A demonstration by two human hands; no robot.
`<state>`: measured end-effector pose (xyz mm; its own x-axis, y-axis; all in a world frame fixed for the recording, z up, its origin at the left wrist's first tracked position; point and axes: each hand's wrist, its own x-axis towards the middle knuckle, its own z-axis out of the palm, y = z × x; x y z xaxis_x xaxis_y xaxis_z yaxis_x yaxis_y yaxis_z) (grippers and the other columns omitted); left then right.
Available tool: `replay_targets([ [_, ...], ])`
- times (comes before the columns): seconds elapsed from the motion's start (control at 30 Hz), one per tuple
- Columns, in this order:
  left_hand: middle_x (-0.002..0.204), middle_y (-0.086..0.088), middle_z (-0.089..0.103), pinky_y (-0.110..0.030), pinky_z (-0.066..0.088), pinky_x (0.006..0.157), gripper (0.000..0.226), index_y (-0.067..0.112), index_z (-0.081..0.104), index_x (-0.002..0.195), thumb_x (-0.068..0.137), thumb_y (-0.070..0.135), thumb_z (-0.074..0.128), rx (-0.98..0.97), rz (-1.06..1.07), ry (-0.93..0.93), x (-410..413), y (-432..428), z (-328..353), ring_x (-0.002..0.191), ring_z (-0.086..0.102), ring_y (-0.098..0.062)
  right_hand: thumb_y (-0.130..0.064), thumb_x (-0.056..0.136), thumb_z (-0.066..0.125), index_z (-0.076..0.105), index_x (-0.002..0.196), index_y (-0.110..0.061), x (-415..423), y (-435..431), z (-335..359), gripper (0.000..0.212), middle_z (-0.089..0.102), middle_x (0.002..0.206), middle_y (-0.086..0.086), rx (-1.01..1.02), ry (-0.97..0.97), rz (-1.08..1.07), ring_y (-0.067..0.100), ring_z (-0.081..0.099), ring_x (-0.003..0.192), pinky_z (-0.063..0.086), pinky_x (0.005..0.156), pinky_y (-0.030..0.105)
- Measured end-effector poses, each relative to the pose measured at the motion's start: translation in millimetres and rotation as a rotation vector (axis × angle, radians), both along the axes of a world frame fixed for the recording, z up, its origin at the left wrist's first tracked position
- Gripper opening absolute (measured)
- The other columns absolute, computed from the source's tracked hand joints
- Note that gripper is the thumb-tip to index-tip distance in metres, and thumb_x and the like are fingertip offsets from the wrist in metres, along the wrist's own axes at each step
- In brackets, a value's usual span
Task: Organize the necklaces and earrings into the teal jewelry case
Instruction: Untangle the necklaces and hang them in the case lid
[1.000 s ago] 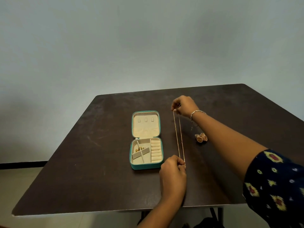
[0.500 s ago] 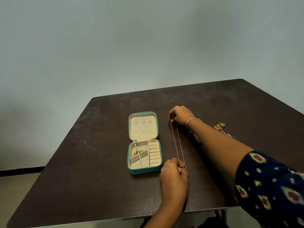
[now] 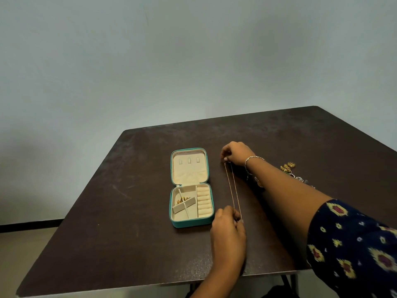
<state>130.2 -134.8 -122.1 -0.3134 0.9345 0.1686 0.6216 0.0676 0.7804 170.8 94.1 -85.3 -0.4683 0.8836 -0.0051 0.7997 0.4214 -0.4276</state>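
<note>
necklace point(image 3: 233, 190) stretched between left hand point(image 3: 228, 233) and right hand point(image 3: 237, 153), beside teal case point(image 3: 193, 225)

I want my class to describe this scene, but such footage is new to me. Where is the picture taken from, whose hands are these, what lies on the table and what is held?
There is no machine here: a person works with bare hands, filmed by a camera worn on the head, looking forward and down. On the dark table lies an open teal jewelry case, with small gold pieces in one compartment. Beside it, the left hand pinches the near end of a thin gold necklace and the right hand pinches the far end, stretching it between them. More loose jewelry lies beyond the right forearm.
</note>
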Motion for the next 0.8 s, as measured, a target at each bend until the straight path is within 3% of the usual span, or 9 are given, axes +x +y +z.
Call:
replay_targets([
  [0.13,0.076,0.01,0.045,-0.006,0.034,0.06,0.033,0.033,0.038,0.075,0.086,0.006,0.055,0.045,-0.021,-0.043,-1.2,-10.8,-2.1,0.064,0.043,-0.002,-0.009,0.085,0.059,0.067,0.097,-0.012,4.3,-8.1,7.6,0.014,0.067,0.104,0.008,0.016,0.097,-0.015,0.02,0.061,0.097,0.049,0.089,0.033],
  [0.3,0.081,0.008,0.053,-0.01,0.038,0.06,0.031,0.034,0.047,0.079,0.085,0.005,0.055,0.206,-0.102,-0.142,-8.7,-31.7,-1.0,0.072,0.049,0.0,-0.01,0.084,0.062,0.066,0.093,-0.009,5.8,-35.3,25.7,0.01,0.067,0.097,0.007,0.057,0.231,0.002,0.018,0.06,0.092,0.046,0.082,0.027],
  [0.4,0.082,0.011,0.055,-0.009,0.04,0.064,0.02,0.031,0.051,0.083,0.082,0.011,0.054,0.36,-0.103,-0.084,-24.0,-34.5,6.3,0.075,0.051,0.002,-0.01,0.083,0.063,0.066,0.09,-0.009,0.9,-58.7,32.0,0.008,0.066,0.092,0.006,0.053,0.275,0.028,0.014,0.058,0.087,0.047,0.083,0.029],
  [0.5,0.084,0.008,0.058,-0.012,0.044,0.065,0.007,0.023,0.056,0.085,0.082,0.016,0.055,0.442,0.023,-0.057,-53.6,-28.2,15.5,0.078,0.054,-0.003,-0.01,0.081,0.065,0.067,0.087,-0.01,-6.4,-80.9,32.5,0.007,0.067,0.089,0.003,0.051,0.295,0.074,0.012,0.059,0.083,0.049,0.082,0.028],
  [0.6,0.085,0.006,0.058,-0.018,0.042,0.065,0.012,0.019,0.058,0.084,0.085,0.007,0.059,0.423,0.187,-0.017,-87.8,-18.7,17.2,0.08,0.053,-0.01,-0.01,0.08,0.066,0.068,0.088,-0.011,-16.9,-100.8,34.3,0.008,0.066,0.088,-0.001,0.032,0.278,0.163,0.008,0.057,0.082,0.045,0.077,0.023],
  [0.8,0.094,0.005,0.054,-0.007,0.036,0.066,0.009,0.015,0.059,0.092,0.087,0.008,0.055,0.283,0.285,0.006,-116.2,-6.8,4.3,0.095,0.044,-0.008,-0.01,0.079,0.067,0.071,0.09,-0.011,-45.2,-120.3,31.2,0.012,0.069,0.094,0.004,0.054,0.142,0.288,0.008,0.055,0.082,0.047,0.076,0.024],
])
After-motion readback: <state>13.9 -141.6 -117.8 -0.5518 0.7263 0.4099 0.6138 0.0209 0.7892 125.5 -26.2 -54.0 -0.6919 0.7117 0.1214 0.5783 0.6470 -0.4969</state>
